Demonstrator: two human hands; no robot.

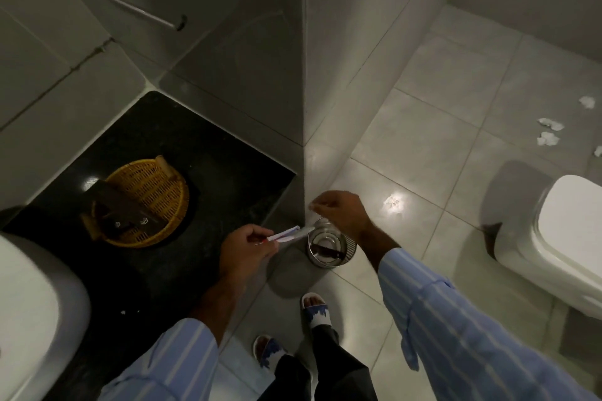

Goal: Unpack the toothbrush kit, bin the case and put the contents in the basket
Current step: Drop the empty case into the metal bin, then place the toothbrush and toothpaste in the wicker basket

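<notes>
Head view: your left hand point(242, 246) pinches the white toothbrush and small paste tube point(286, 234); your right hand point(340, 210) hovers with loosely pinched fingers over the round steel bin point(329, 247) holding the dark case point(327, 251). A loose pinch could drop them binward, short of the yellow wicker basket point(146, 203), far left.

My left hand point(247, 249) pinches the toothbrush and small paste tube point(286, 234) beside the metal bin point(330, 246) on the floor. My right hand point(342, 212) hovers over the bin, fingertips pinched. Yellow basket point(153, 202) sits on the black counter point(208, 172), holding a dark box point(120, 208).
</notes>
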